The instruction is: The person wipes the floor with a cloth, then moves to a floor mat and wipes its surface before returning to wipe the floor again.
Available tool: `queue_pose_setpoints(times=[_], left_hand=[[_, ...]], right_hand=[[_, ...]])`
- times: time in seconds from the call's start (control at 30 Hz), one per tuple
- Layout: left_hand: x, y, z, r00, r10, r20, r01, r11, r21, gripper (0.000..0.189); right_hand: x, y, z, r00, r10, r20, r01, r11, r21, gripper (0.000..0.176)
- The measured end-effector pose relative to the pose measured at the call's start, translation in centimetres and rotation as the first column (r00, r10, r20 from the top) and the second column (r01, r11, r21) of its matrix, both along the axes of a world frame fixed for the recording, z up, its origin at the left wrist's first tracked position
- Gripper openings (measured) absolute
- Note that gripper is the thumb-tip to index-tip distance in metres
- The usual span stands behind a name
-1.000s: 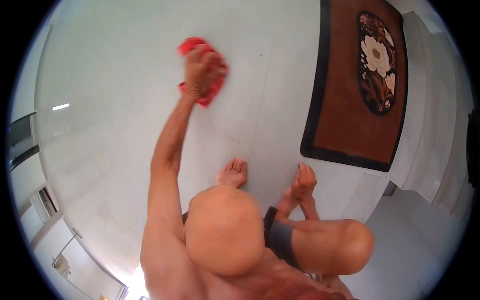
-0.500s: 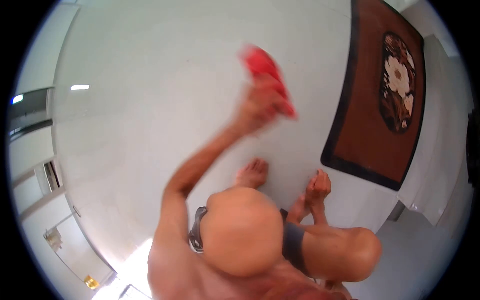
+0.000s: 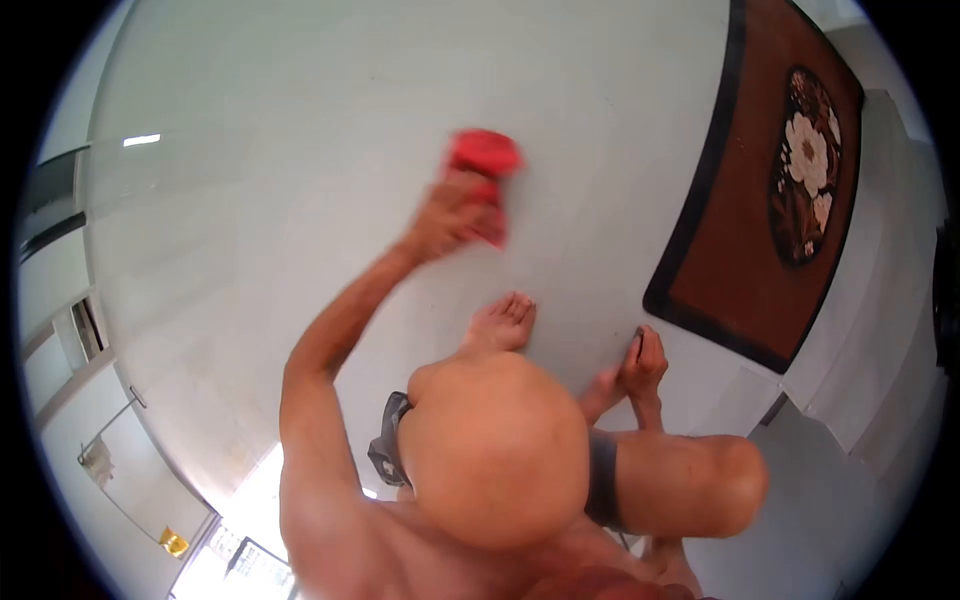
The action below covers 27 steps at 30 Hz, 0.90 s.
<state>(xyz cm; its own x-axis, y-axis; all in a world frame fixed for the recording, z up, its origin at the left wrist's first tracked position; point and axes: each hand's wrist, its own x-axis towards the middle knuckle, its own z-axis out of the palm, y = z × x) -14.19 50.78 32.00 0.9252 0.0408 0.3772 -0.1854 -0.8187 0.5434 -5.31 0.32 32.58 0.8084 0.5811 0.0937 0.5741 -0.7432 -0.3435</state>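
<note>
The left hand (image 3: pixel 450 215) is clenched on a crumpled red cloth (image 3: pixel 484 155) pressed to the pale glossy floor (image 3: pixel 300 150); the cloth pokes out beyond the fingers, away from the body. The right hand (image 3: pixel 643 362) rests empty and loose-fingered by the knees, well apart from the cloth.

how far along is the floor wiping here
Done: hard to judge; the pale floor looks evenly glossy, with no clear wiped edge. In hand: the left hand has its grip on a red cloth, blurred, on the floor ahead of the bare foot. Left: probably the strip beside the brown mat, though nothing marks it unwiped.
</note>
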Motion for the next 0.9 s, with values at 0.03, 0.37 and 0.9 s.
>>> queue_pose_setpoints(times=[0.03, 0.37, 0.9], left_hand=[[-1.5, 3.8, -0.2, 0.994, 0.107, -0.038, -0.106, 0.994, 0.010, 0.040], [-3.1, 22.3, 4.3, 0.594, 0.791, 0.144, -0.804, 0.582, 0.120, 0.038], [7.1, -33.7, -3.5, 0.690, -0.724, -0.007, 0.709, 0.678, -0.195, 0.028]], right_hand=[[0.3, -0.8, 0.1, 0.998, -0.004, -0.059, 0.002, 1.000, -0.023, 0.024], [15.7, -2.4, 12.1, 0.803, 0.084, -0.590, -0.297, 0.915, -0.273, 0.043], [17.5, -3.7, 23.6, 0.845, 0.021, -0.534, -0.252, 0.897, -0.363, 0.035]])
